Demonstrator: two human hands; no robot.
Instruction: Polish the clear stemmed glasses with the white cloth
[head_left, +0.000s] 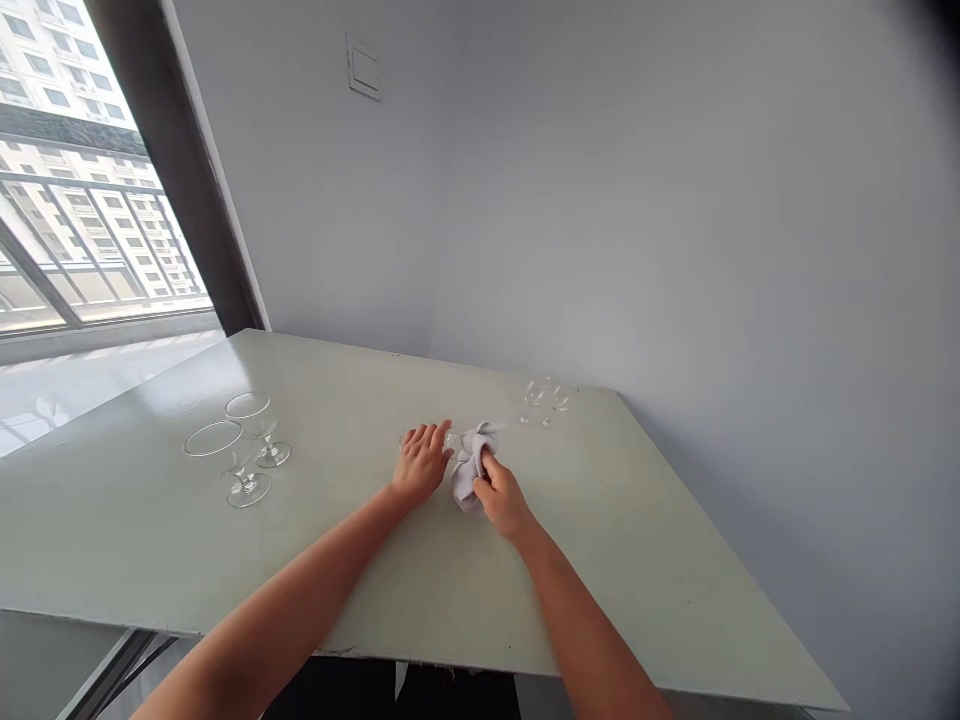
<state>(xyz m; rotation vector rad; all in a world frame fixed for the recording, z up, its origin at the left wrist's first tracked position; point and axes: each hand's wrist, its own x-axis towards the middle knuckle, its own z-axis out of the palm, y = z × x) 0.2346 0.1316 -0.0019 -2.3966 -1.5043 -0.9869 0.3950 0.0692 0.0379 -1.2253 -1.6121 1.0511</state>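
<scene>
Over the middle of the table, my left hand is closed on a clear glass, mostly hidden behind the fingers and palm. Only bits of the glass show at either side of the hand. Just to the right, my right hand grips a bunched, pale lilac-grey cloth between thumb and fingers. The cloth is close beside the held glass; whether they touch I cannot tell.
Two wide-rimmed stemmed glasses stand upright on the left of the pale glossy table. Several small stemmed glasses stand near the back right, by the wall. A window lies beyond the table's left side.
</scene>
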